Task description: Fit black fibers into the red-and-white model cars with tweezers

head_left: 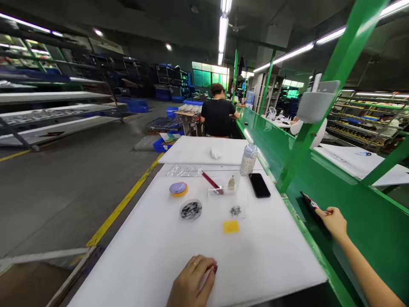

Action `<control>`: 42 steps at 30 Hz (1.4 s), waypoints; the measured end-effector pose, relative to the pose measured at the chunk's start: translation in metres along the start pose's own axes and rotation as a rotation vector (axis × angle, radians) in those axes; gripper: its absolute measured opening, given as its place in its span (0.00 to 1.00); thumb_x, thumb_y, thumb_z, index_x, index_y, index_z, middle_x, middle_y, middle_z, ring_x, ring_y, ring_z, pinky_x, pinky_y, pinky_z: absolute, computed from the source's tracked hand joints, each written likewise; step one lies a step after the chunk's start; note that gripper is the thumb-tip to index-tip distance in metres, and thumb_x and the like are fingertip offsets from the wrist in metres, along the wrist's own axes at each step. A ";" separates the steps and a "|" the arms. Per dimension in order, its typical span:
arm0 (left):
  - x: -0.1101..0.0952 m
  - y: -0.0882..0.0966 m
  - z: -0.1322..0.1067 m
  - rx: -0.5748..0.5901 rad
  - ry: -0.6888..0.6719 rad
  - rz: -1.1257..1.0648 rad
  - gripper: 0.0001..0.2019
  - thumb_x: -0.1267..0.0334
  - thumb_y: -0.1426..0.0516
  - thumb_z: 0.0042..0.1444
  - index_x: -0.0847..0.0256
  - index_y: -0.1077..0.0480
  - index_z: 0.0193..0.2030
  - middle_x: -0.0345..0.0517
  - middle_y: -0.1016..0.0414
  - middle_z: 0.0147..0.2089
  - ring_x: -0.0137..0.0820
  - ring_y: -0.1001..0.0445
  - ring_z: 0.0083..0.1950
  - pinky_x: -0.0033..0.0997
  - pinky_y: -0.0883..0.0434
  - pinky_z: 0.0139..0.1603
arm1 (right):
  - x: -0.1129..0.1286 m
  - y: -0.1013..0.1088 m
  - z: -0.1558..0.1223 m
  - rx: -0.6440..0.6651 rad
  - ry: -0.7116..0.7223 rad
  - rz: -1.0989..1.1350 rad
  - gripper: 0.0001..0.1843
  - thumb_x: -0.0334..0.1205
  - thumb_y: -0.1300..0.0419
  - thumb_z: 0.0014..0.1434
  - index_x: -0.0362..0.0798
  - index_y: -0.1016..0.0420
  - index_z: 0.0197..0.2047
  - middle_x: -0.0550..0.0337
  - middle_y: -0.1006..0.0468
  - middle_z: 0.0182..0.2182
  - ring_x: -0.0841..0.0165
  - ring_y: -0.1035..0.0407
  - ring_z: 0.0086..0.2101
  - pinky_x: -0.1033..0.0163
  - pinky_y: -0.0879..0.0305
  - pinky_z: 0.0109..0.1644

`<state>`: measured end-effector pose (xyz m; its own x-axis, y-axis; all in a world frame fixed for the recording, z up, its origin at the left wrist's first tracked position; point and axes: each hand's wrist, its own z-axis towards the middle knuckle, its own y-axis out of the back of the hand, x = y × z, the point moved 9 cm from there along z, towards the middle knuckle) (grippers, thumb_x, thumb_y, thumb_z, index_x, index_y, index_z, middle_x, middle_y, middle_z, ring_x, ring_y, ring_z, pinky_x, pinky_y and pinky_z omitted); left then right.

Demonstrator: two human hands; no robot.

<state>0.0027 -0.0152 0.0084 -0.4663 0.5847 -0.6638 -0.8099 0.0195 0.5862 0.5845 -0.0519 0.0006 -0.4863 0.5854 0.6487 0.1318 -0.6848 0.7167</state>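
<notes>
My left hand (193, 279) rests at the near edge of the white tabletop (153, 251). Its fingers are curled with the thumb against them, and a dark red spot shows at the thumb tip. Whether anything sits between those fingers I cannot make out. Out to the right, my right hand (334, 221) pinches a slim black piece with red and white parts (309, 201) over the green conveyor surface (361, 221). Nearest my left hand lies a yellow block (231, 227). Beyond it are a small pile of dark bits (235, 210) and a round dish of black pieces (191, 210).
Farther back on the table are a purple-and-yellow oval case (178, 189), a red pen-like tool (211, 182), a phone (259, 185) and a bottle (248, 159). A green post (297, 149) with a grey holder rises at the right. Ahead, a person in black (217, 113) sits facing away.
</notes>
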 end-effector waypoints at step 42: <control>-0.054 0.031 -0.033 -0.394 -0.223 -0.265 0.08 0.75 0.47 0.67 0.67 0.27 0.39 0.45 0.24 0.41 0.30 0.20 0.48 0.30 0.15 0.45 | 0.368 -0.108 -0.192 0.213 0.962 0.180 0.09 0.47 0.40 0.65 0.51 0.24 0.39 0.60 0.26 0.25 0.63 0.32 0.28 0.57 0.41 0.35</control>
<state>-0.0091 -0.0732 0.0468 -0.1748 0.7605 -0.6254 -0.9823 -0.0912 0.1637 0.2250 0.1541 0.1126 -0.9237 -0.1839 0.3363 0.3780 -0.5818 0.7202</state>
